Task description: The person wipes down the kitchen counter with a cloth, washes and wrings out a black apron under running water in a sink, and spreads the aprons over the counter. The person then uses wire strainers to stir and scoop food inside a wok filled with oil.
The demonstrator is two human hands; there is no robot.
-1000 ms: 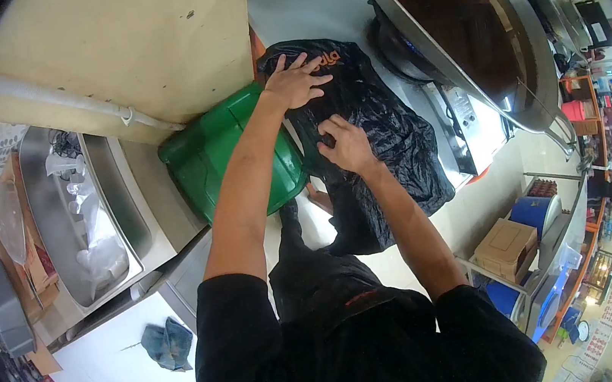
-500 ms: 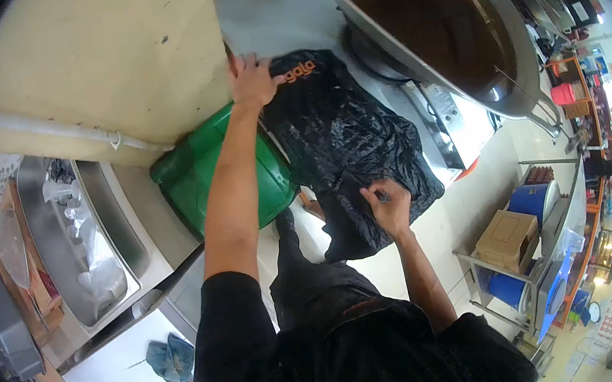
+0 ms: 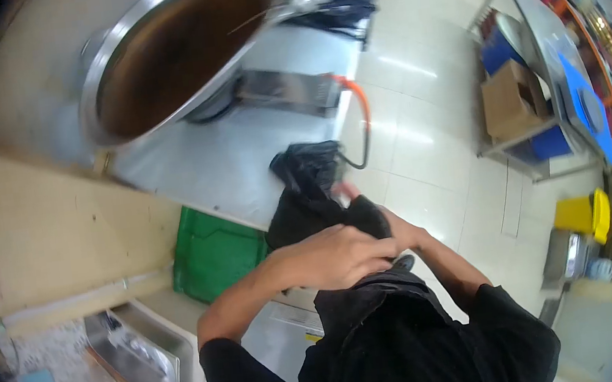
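Observation:
The black cloth point(image 3: 301, 211) is bunched up in front of my waist, over the near corner of the metal counter. Across its near side lies my left hand point(image 3: 341, 255), fingers curled against the folds. My right hand point(image 3: 399, 231) is at the cloth's right side, partly covered by it and blurred. Pinkish fingertips show by a fold there. A shinier, wrinkled black part of the bundle sticks out beyond the hands.
Beyond the cloth, a large wok point(image 3: 182, 53) of brown liquid stands on the metal counter point(image 3: 195, 159). An orange hose point(image 3: 364, 107) hangs at its edge. Left are a green bin point(image 3: 218, 255) and a sink point(image 3: 139, 356). A rack holds a cardboard box point(image 3: 510, 101) at right.
The view has swung round, and the wok now appears at upper left. The black cloth, earlier spread flat under my hands, is gathered into a bundle. Both hands have come together near my body.

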